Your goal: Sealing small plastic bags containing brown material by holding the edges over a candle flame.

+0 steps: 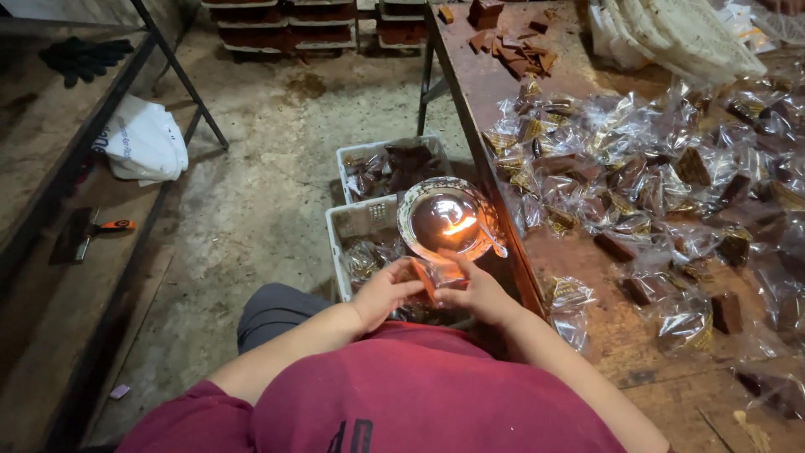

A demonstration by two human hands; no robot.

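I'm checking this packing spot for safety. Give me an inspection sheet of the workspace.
Surface: worn wooden table, stained.
Job's things: small wrapped brown block held over a round metal bowl with a flame in it.
Clutter: many clear-wrapped pieces across the table; two white crates of wrapped pieces below.
Grippers: left hand and right hand both grip the block.
Cables: nothing seen.
Surroundings: concrete floor, white bag, metal shelf.

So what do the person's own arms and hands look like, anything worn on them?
Both hands, left and right, are bare: no gloves, and no rings or watch visible. The forearms are uncovered too. A dark red short-sleeved shirt with dark print on its front ends at the upper arms.
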